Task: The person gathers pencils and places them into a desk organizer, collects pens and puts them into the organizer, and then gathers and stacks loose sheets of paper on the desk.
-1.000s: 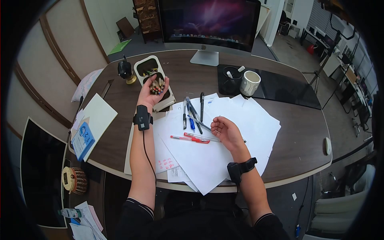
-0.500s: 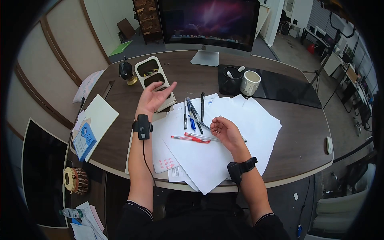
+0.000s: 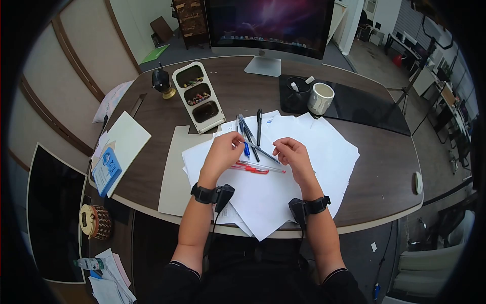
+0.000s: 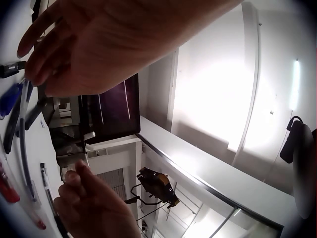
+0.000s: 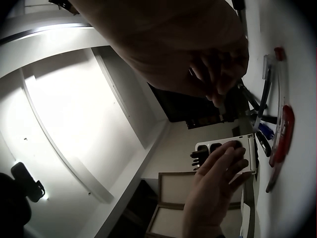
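Note:
My left hand is over the papers, its fingertips right at the upper end of a clear-barrelled pen. In the right wrist view the fingers of this left hand are loosely bent and apart. My right hand hovers at the pen's other end, fingers loosely curled with nothing held. Black and blue pens lie behind the hands, red pens in front of them. Beyond the left hand stands a cream organizer; coloured pencils sit in its middle compartment, and more pencils in the far one.
White papers cover the desk's middle. At the back right are a black pen cup and a patterned mug, with a monitor behind. A blue box on a white board is at left, a mouse at right.
My left hand held a pencil bundle over the organizer, opened there, then came back toward me to the pens. The bundle now lies in the middle compartment. My right hand has barely moved.

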{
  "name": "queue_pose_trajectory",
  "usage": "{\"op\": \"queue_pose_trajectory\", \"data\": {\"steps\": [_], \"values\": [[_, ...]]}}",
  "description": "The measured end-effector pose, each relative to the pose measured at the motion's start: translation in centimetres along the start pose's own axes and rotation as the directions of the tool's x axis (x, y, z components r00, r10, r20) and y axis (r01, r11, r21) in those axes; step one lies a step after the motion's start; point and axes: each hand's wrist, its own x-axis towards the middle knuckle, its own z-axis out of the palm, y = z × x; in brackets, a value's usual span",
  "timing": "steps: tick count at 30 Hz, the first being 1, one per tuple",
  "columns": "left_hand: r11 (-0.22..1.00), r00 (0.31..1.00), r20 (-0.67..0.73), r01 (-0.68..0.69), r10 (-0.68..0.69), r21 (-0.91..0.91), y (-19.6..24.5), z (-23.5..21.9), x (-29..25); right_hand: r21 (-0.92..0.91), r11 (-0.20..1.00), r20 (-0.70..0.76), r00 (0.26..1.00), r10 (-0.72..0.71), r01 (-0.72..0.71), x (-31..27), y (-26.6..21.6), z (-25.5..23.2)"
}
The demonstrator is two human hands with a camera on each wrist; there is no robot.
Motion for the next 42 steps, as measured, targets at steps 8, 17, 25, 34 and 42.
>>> {"op": "queue_pose_trajectory", "data": {"steps": [8, 17, 25, 34, 42], "values": [[0.992, 0.908, 0.420, -0.058, 0.006, 0.112, 0.0, -1.2, 0.2, -0.443, 0.880, -0.141, 0.956, -0.256, 0.170, 1.0, 1.6, -1.9], [0.976, 0.884, 0.466, -0.059, -0.046, 0.208, -1.3, 0.0, -0.1, -0.927, 0.350, -0.259, 0.904, -0.339, -0.134, -0.7, 1.3, -4.5], [0.945, 0.899, 0.373, -0.298, 0.230, 0.136, 0.0, 1.4, -0.8, -0.888, 0.461, -0.182, 0.921, -0.343, -0.004, -0.4, -0.2, -2.9], [0.915, 0.901, 0.397, -0.296, 0.172, 0.273, 0.5, 2.6, -1.2, -0.752, 0.645, -0.161, 0.912, -0.377, 0.134, 0.0, 0.0, -2.0], [0.890, 0.852, 0.449, -0.398, 0.268, 0.223, -0.1, 2.7, -1.4, -0.750, 0.638, -0.027, 0.956, -0.292, 0.174, -0.5, 0.1, -1.1]]}}
